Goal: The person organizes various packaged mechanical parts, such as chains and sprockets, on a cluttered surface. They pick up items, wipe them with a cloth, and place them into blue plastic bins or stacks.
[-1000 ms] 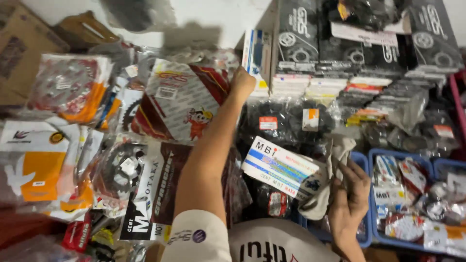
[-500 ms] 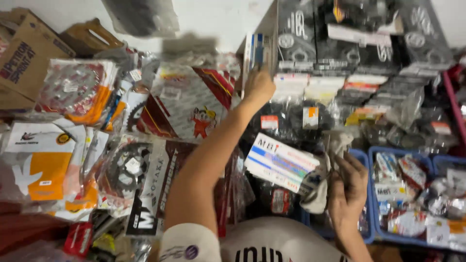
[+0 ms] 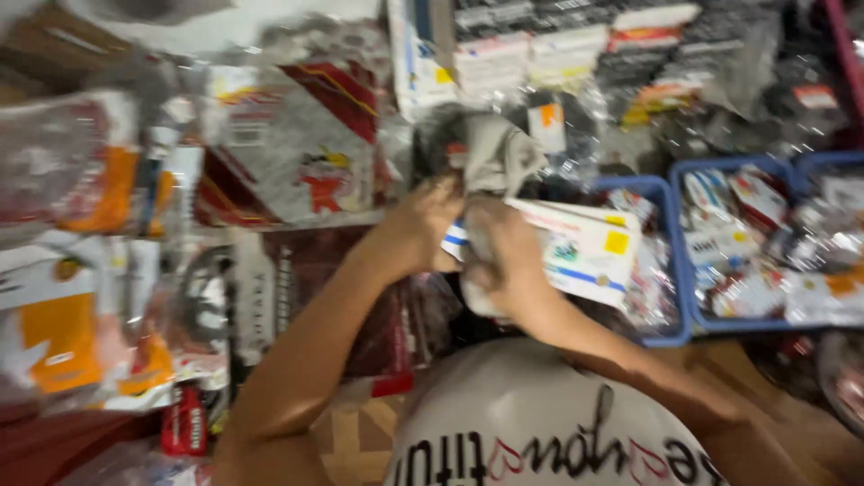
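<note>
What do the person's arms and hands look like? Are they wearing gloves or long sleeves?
No gloves and no long sleeves. Both arms are bare from the hands up to where they leave the picture. The left hand and right hand show no rings or watch, though the picture is blurry. The person wears a white shirt with black and red lettering.

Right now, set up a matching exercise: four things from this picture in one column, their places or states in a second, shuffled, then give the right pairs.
Things
1. grey cloth
2. white box
3. blue bin
4. orange-and-white packets

Places or states
A. far left of the view
B. bunched above both hands
C. held in front of the chest, between the left hand and right hand
D. right of the hands, filled with small packets

Pairs: 1-B, 2-C, 3-D, 4-A
</note>
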